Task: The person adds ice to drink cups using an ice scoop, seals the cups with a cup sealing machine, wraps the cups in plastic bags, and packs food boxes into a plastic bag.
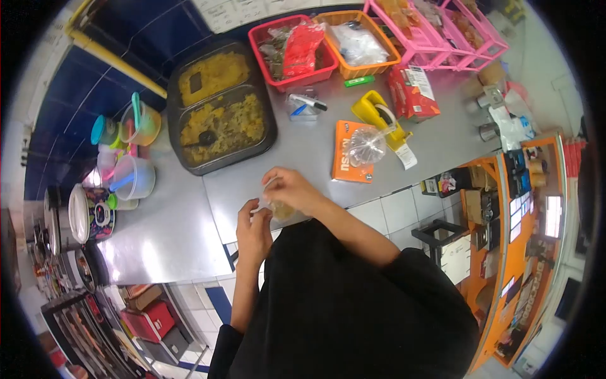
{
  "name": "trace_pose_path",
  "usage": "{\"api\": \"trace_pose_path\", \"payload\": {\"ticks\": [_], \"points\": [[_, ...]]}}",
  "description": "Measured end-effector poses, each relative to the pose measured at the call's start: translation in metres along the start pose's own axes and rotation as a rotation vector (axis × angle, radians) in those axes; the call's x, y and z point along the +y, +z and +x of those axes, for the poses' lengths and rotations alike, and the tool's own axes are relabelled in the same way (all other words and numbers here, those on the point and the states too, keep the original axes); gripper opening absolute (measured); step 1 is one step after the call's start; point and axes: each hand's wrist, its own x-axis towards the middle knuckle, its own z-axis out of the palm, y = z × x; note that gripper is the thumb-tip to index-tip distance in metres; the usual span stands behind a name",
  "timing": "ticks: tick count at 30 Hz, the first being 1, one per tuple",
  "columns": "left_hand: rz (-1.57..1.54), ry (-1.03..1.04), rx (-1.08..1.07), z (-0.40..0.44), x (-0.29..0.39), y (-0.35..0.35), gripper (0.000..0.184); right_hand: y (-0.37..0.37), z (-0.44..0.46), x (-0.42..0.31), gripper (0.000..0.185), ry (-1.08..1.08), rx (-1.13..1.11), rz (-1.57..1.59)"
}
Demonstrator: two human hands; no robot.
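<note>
Close to my body, over the front edge of the steel table, is a small clear plastic bag (282, 210) with something yellowish in its bottom. My right hand (294, 191) is closed on the upper part of this bag, thumb and fingers pinched together. On the bag's left side is my left hand (254, 232), its fingers bent and apart, the tips close to the plastic. Whether those tips touch it, I cannot make out. Farther right, a tied clear bag (366, 146) lies on an orange box (344, 165).
A black two-part pan (270, 129) with yellow food stands behind my hands. Plastic tubs (136, 183) and cups are at the left. Red (329, 65) and orange (390, 58) baskets, a yellow tape dispenser (372, 108), a red box (413, 95) and pink racks (435, 61) line the back.
</note>
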Motion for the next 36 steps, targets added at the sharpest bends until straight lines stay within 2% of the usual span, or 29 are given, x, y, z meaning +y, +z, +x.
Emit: {"api": "trace_pose_path", "payload": {"ticks": [4, 6, 7, 9, 12, 13, 14, 16, 17, 18, 19, 20, 22, 23, 24, 25, 26, 27, 28, 29, 31, 32, 34, 36], "points": [[0.117, -0.058, -0.038, -0.012, -0.011, -0.005, 0.012, -0.015, 0.013, 0.006, 0.028, -0.050, 0.285, 0.264], [0.122, -0.127, -0.080, -0.029, -0.019, -0.006, 0.014, -0.025, 0.012, -0.003, 0.027, 0.086, 0.364, 0.542], [0.145, -0.150, -0.082, -0.032, -0.019, -0.009, 0.016, -0.034, 0.011, -0.001, 0.027, 0.101, 0.336, 0.537], [0.171, -0.190, -0.072, -0.033, -0.023, -0.017, 0.017, -0.055, 0.010, 0.005, 0.030, 0.323, 0.056, 0.745], [0.233, -0.199, -0.112, -0.035, -0.040, -0.028, 0.020, -0.076, 0.015, 0.006, 0.029, 0.336, 0.010, 0.585], [0.216, -0.232, -0.157, -0.040, -0.055, -0.030, 0.019, -0.082, 0.019, 0.001, 0.030, 0.341, 0.139, 0.501], [0.198, -0.264, -0.196, -0.043, -0.060, -0.032, 0.018, -0.085, 0.015, 0.004, 0.030, 0.355, 0.135, 0.487], [0.157, -0.349, -0.241, -0.038, -0.071, -0.035, 0.015, -0.083, 0.016, 0.001, 0.033, 0.269, 0.070, 0.194], [-0.040, -0.360, -0.177, -0.037, -0.081, -0.033, 0.012, -0.071, 0.013, 0.000, 0.025, 0.147, 0.110, -0.194], [-0.238, -0.372, -0.119, -0.038, -0.088, -0.031, 0.010, -0.070, 0.011, -0.003, 0.025, 0.157, 0.102, -0.196], [-0.381, -0.268, -0.056, -0.032, -0.094, -0.026, 0.012, -0.072, 0.007, -0.003, 0.023, 0.093, 0.026, -0.572], [-0.385, -0.278, -0.058, -0.023, -0.086, -0.026, 0.012, -0.070, 0.002, -0.007, 0.025, 0.022, -0.055, -0.948], [-1.093, -0.482, -0.125, -0.001, -0.067, -0.023, 0.010, -0.063, -0.001, -0.027, 0.028, 0.075, -0.114, -1.016], [-1.097, -0.481, -0.117, 0.005, -0.063, -0.009, 0.010, -0.060, 0.000, -0.035, 0.031, 0.120, -0.171, -1.080], [-1.390, -0.564, -0.012, 0.010, -0.059, 0.008, 0.007, -0.064, 0.001, -0.033, 0.031, 0.119, -0.175, -1.087], [-1.680, -0.640, 0.099, 0.016, -0.056, 0.019, 0.005, -0.071, 0.003, -0.029, 0.024, 0.026, -0.263, -0.901], [-1.680, -0.631, 0.101, 0.024, -0.050, 0.024, 0.005, -0.072, 0.005, -0.030, 0.019, -0.067, -0.346, -0.711], [-1.505, -0.718, 0.141, 0.030, -0.045, 0.027, 0.002, -0.070, 0.003, -0.028, 0.019, -0.070, -0.346, -0.715], [-1.329, -0.798, 0.177, 0.034, -0.042, 0.029, 0.004, -0.061, -0.003, -0.026, 0.015, -0.049, -0.300, -0.479], [-1.332, -0.795, 0.177, 0.035, -0.042, 0.031, 0.004, -0.051, -0.008, -0.026, 0.014, -0.036, -0.276, -0.363], [-0.866, -0.626, -0.003, 0.034, -0.041, 0.034, 0.016, -0.025, -0.017, -0.028, 0.014, 0.051, -0.166, -0.190], [-0.865, -0.627, -0.003, 0.035, -0.041, 0.035, 0.016, -0.015, -0.019, -0.029, 0.015, 0.127, -0.081, -0.129], [-0.755, -0.542, -0.068, 0.039, -0.040, 0.036, 0.027, -0.017, -0.011, -0.007, 0.016, 0.102, -0.064, -0.136], [-0.834, -0.553, -0.042, 0.039, -0.034, 0.034, 0.026, -0.014, -0.005, 0.009, 0.018, 0.071, -0.042, -0.144]]}}
